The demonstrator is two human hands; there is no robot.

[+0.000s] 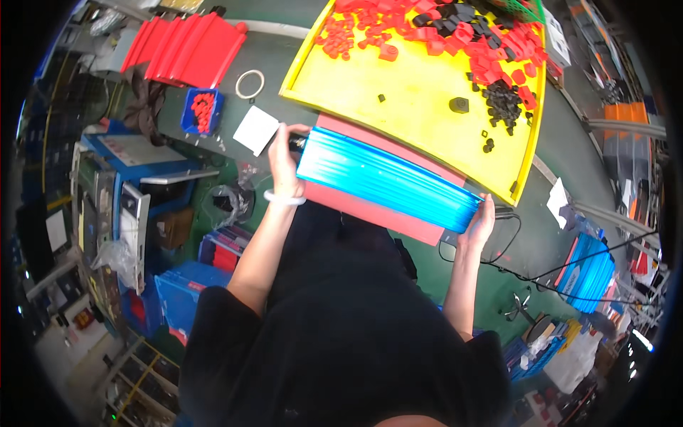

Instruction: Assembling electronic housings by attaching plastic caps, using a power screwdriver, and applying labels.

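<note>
A long, shiny blue ribbed profile (388,178) lies slantwise across a flat pinkish-red sheet (370,213) at the near edge of the bench. My left hand (283,165) is closed around its left end, where a small black part (296,143) shows beside the fingers. At the opposite end, my right hand (480,222) grips the profile's lower right corner, thumb and fingers on its edge. Just beyond the sheet is a yellow tray (356,89) with red and black small parts heaped along its far and right sides.
Several red ribbed profiles (196,53) lie at the far left. A blue bin (186,119) of small red pieces, a pale ring (250,84) and a white paper square (255,130) sit left of the tray. Blue profiles (589,274) are stacked at right, with black cables (509,269) nearby.
</note>
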